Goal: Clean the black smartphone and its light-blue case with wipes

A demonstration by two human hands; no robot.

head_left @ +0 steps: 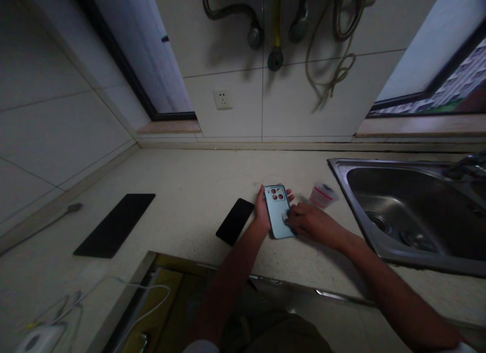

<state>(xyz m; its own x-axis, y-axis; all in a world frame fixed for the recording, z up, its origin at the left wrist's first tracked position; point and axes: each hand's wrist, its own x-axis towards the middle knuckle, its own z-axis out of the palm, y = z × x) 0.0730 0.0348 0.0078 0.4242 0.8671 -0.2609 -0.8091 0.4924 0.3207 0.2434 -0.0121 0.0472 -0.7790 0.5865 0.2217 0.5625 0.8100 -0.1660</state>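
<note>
1. A person stands at a kitchen counter, and both bare arms reach out over it.
2. The left hand (262, 210) holds a pale blue phone (279, 212). Its fingers curl behind the phone, and their tips (289, 192) poke out past the far edge.
3. The right hand (309, 222) lies across the lower part of the phone. Its fingers (294, 217) are close together, and the tips press on the blue back. I cannot tell if they pinch anything.
4. The phone is in the middle of the counter (182, 188), held between the two hands. Its round camera bump is at the top. I cannot tell if its bottom edge touches the counter.
5. A black phone (235, 221) lies flat just beside the left hand.
6. A small, blurry white cup with a red band (322, 196) sits near the right hand's fingers.
7. A steel sink (395, 254) is set in the counter to the right, and the right arm passes close to its rim.
8. A wide black slab (114, 225) lies farther left on the counter.
9. A white plug box (40, 339) and a white cord (152, 292) are down in the near left corner.
10. On the tiled wall there is a white socket (222, 99), and hoses (231, 11) hang above it.
</note>
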